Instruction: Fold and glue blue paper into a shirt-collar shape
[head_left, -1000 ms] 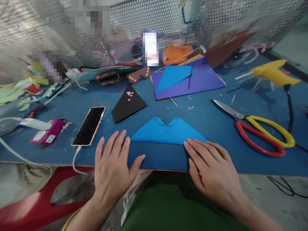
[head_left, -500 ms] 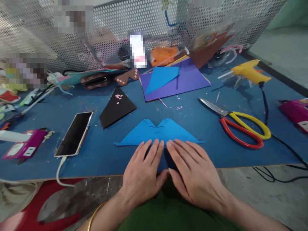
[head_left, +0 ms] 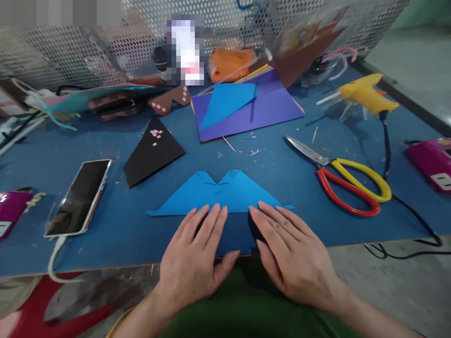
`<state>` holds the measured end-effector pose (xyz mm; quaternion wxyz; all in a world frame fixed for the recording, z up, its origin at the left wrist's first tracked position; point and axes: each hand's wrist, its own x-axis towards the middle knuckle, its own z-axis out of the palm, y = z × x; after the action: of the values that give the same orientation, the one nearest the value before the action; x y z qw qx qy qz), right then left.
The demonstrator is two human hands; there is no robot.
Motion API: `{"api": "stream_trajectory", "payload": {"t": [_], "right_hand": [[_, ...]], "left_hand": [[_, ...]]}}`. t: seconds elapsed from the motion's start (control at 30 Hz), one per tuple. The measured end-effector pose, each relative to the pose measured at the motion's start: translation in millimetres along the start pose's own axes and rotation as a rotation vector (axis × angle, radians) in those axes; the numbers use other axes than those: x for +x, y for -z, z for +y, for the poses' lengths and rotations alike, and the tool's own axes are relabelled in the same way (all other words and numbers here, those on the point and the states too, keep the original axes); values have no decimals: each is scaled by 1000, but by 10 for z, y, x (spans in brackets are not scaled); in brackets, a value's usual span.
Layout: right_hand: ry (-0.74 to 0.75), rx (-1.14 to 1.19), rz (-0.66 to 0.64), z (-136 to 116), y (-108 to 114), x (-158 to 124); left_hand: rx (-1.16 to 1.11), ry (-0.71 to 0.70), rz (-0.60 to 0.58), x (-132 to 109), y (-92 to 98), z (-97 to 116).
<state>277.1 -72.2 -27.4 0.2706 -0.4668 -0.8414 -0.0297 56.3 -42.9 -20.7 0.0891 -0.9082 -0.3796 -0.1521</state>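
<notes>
A folded sheet of blue paper [head_left: 218, 195] lies flat near the table's front edge, with two peaks, a notch between them and a thin turned-up strip at each lower tip. My left hand [head_left: 197, 249] rests palm down with its fingertips on the lower fold, left of the middle. Right of the middle, my right hand [head_left: 292, 249] presses the same fold with outstretched fingers. Both hands lie flat and open, and neither grips the paper. Scissors [head_left: 322, 162] with one red and one yellow handle lie to the right of the paper.
Black folded paper [head_left: 153, 152] with pink bits lies behind left, beside a phone [head_left: 82, 197] on a white cable. Purple sheets [head_left: 278, 105] carry a blue piece [head_left: 229, 101]. A yellow glue gun [head_left: 368, 96] stands at right. A perforated metal panel [head_left: 225, 23] closes the back.
My hands have spread apart along the lower fold, the left one leftward and the right one slightly rightward. The camera view has shifted a little, so the table items appear further left.
</notes>
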Motion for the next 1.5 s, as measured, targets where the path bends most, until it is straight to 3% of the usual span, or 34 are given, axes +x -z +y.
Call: {"api": "stream_trajectory", "payload": {"t": [0.27, 0.47, 0.57, 0.63, 0.77, 0.97, 1.23, 1.4, 1.5], "right_hand": [[-90, -112, -6, 215, 183, -273], [-104, -247, 45, 218, 226, -371], [-116, -277, 141, 117, 164, -316], [-24, -227, 166, 6, 76, -211], [179, -79, 46, -233, -143, 50], [100, -54, 27, -348, -289, 114], [5, -118, 53, -200, -178, 0], [-16, -179, 77, 8, -65, -151], [-28, -179, 72, 82, -38, -230]], "left_hand": [[0, 16, 21, 22, -5, 18], [-49, 65, 13, -4, 1, 54], [-70, 91, 9, -23, 4, 79], [-68, 88, 6, -31, 5, 87], [-66, 67, -20, -55, 2, 71], [-95, 51, -37, -85, 4, 34], [-19, 130, 35, -121, 85, -52], [52, 254, 60, -286, 220, -230], [140, 250, 20, -407, 284, -364]]}}
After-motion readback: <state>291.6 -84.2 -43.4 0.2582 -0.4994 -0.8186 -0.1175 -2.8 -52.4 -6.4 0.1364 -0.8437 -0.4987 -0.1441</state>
